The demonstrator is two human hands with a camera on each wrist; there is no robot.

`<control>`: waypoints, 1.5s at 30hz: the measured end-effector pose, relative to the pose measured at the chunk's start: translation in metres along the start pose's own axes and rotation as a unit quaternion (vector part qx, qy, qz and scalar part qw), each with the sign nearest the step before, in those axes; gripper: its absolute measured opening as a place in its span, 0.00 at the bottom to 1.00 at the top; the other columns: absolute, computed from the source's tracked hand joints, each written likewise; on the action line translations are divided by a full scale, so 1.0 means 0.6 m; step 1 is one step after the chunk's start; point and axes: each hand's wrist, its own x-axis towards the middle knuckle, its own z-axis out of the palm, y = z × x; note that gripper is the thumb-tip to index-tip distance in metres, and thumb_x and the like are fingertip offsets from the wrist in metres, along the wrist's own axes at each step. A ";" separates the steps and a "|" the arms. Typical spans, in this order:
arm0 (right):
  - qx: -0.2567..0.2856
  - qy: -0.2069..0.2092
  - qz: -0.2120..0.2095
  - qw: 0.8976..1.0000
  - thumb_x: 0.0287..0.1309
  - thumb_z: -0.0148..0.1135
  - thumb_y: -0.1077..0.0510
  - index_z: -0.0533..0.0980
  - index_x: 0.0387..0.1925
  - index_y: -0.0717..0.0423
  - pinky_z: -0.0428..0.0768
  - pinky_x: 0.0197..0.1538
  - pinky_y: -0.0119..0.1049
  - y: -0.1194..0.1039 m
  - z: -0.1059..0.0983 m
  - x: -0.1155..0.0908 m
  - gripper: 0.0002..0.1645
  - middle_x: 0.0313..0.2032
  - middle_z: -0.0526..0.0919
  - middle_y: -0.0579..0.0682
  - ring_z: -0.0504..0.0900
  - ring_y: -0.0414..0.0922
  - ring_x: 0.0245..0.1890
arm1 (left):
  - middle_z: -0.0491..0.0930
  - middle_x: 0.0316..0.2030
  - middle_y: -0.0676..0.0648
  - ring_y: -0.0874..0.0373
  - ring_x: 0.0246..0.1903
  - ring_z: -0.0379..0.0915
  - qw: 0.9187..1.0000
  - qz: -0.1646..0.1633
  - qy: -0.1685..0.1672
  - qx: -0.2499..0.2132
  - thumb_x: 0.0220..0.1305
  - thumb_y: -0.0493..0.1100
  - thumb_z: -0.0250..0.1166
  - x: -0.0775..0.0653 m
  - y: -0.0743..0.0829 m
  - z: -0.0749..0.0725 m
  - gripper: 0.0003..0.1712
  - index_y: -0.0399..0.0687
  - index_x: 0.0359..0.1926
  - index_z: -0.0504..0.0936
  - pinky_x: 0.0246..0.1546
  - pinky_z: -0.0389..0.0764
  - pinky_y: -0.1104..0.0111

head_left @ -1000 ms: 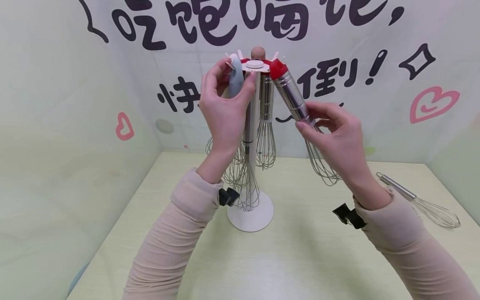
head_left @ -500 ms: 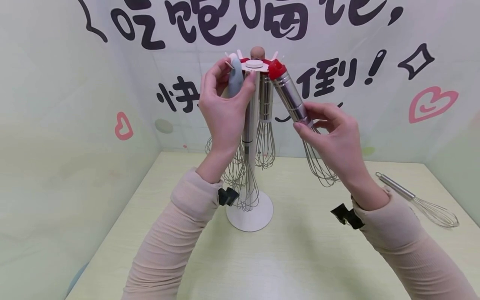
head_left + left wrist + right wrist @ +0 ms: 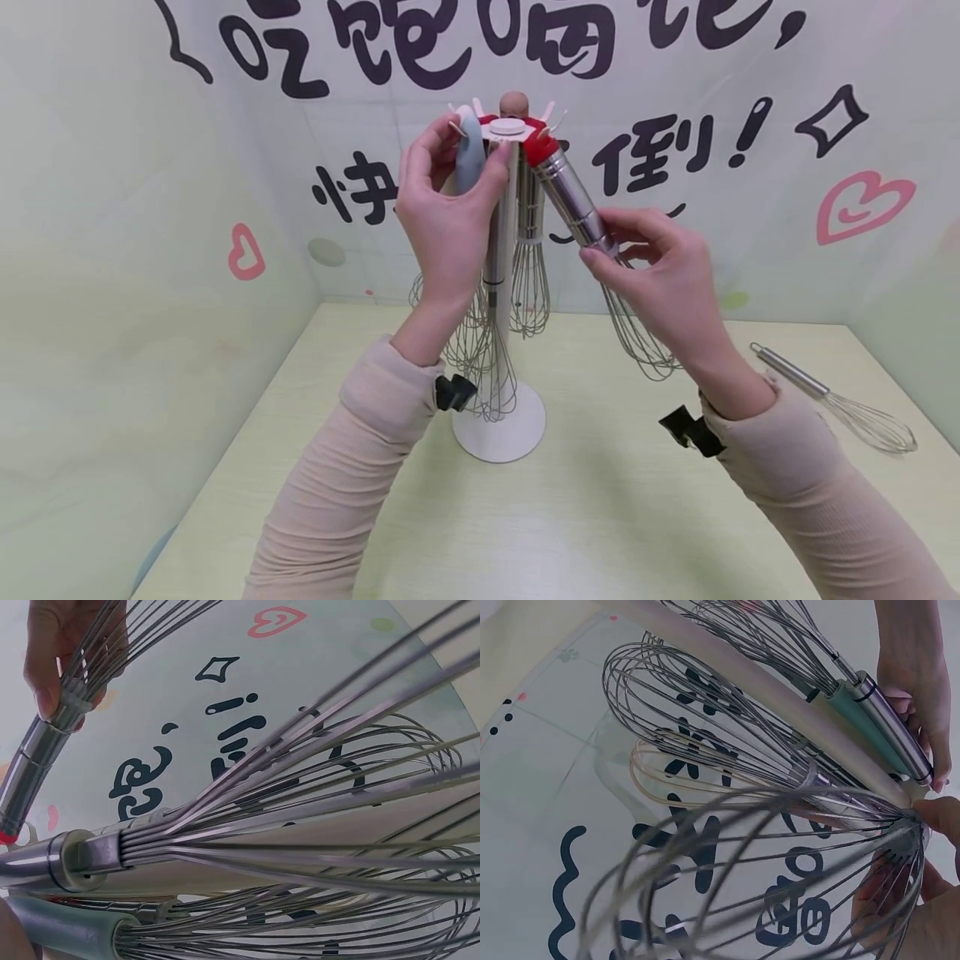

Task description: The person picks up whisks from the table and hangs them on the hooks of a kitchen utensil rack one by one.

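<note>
My right hand pinches a red-topped steel whisk low on its handle, fingers and thumb just above the wires. It tilts, its red end up against a hook at the right of the white whisk stand, wires down to the right. My left hand grips the stand's top at the left, thumb at the disc's edge, fingers round a hook and a whisk with a blue-grey handle. A steel-handled whisk hangs in front of the pole. The left fingertips are partly hidden behind the blue-grey handle.
Another steel-handled whisk hangs at the back of the stand, beside a brown rounded knob. A loose steel whisk lies on the table at the right. Behind stands a white printed backdrop.
My right hand has brought the red-topped whisk slightly left and its red end lower, in toward the stand; a white hook tip now shows by that end. My left hand stays in place.
</note>
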 end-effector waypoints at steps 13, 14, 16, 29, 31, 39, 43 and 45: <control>0.050 -0.028 0.032 0.998 0.52 0.67 0.67 0.75 0.52 0.64 0.80 0.42 0.23 0.012 0.031 0.004 0.23 0.40 0.82 0.48 0.79 0.35 0.39 | 0.74 0.51 0.42 0.57 0.48 0.73 1.000 -0.003 -0.001 -0.001 0.51 0.38 0.72 0.000 0.000 0.001 0.31 0.35 0.57 0.74 0.55 0.77 0.74; 0.051 -0.029 0.035 0.998 0.52 0.67 0.67 0.75 0.52 0.64 0.80 0.41 0.23 0.013 0.035 0.005 0.23 0.41 0.82 0.50 0.79 0.35 0.39 | 0.74 0.51 0.42 0.57 0.48 0.73 1.000 -0.004 -0.002 -0.001 0.52 0.38 0.72 0.000 -0.001 0.001 0.31 0.35 0.57 0.74 0.55 0.77 0.74; 0.052 -0.029 0.038 0.997 0.51 0.67 0.67 0.75 0.52 0.64 0.79 0.41 0.23 0.015 0.040 0.005 0.24 0.42 0.82 0.53 0.79 0.36 0.38 | 0.74 0.52 0.42 0.57 0.48 0.73 1.000 -0.006 -0.002 -0.004 0.52 0.38 0.72 0.000 -0.001 0.002 0.31 0.35 0.57 0.73 0.55 0.77 0.74; 0.082 -0.035 0.051 0.995 0.52 0.66 0.68 0.72 0.55 0.65 0.80 0.44 0.24 0.024 0.070 0.008 0.26 0.44 0.81 0.57 0.78 0.37 0.40 | 0.73 0.55 0.43 0.57 0.51 0.72 1.000 -0.026 -0.002 -0.009 0.53 0.37 0.71 -0.003 0.005 0.005 0.32 0.37 0.59 0.71 0.57 0.75 0.75; 0.085 -0.034 0.054 0.994 0.53 0.66 0.68 0.71 0.55 0.65 0.80 0.44 0.24 0.024 0.073 0.009 0.26 0.44 0.80 0.57 0.78 0.37 0.40 | 0.73 0.55 0.43 0.57 0.51 0.72 1.000 -0.029 -0.001 -0.012 0.53 0.37 0.71 -0.003 0.006 0.006 0.32 0.37 0.60 0.71 0.57 0.75 0.76; 0.093 -0.037 0.052 0.994 0.54 0.64 0.68 0.71 0.55 0.65 0.80 0.45 0.26 0.027 0.080 0.009 0.26 0.46 0.81 0.59 0.78 0.35 0.40 | 0.73 0.55 0.43 0.57 0.52 0.72 1.000 -0.021 -0.001 -0.019 0.54 0.38 0.70 -0.006 0.006 0.008 0.32 0.37 0.60 0.70 0.57 0.74 0.75; 0.090 -0.041 0.051 0.994 0.54 0.64 0.68 0.71 0.56 0.64 0.80 0.46 0.28 0.028 0.082 0.008 0.26 0.47 0.81 0.59 0.78 0.35 0.40 | 0.72 0.55 0.43 0.58 0.52 0.71 1.000 -0.017 -0.002 -0.015 0.54 0.38 0.70 -0.007 0.005 0.008 0.33 0.38 0.61 0.70 0.57 0.74 0.75; 0.087 -0.043 0.053 0.994 0.55 0.64 0.67 0.71 0.56 0.64 0.80 0.47 0.29 0.029 0.082 0.008 0.26 0.47 0.81 0.58 0.78 0.35 0.40 | 0.72 0.55 0.43 0.57 0.53 0.71 1.000 -0.018 -0.003 -0.014 0.54 0.38 0.70 -0.007 0.004 0.008 0.33 0.38 0.61 0.70 0.57 0.74 0.75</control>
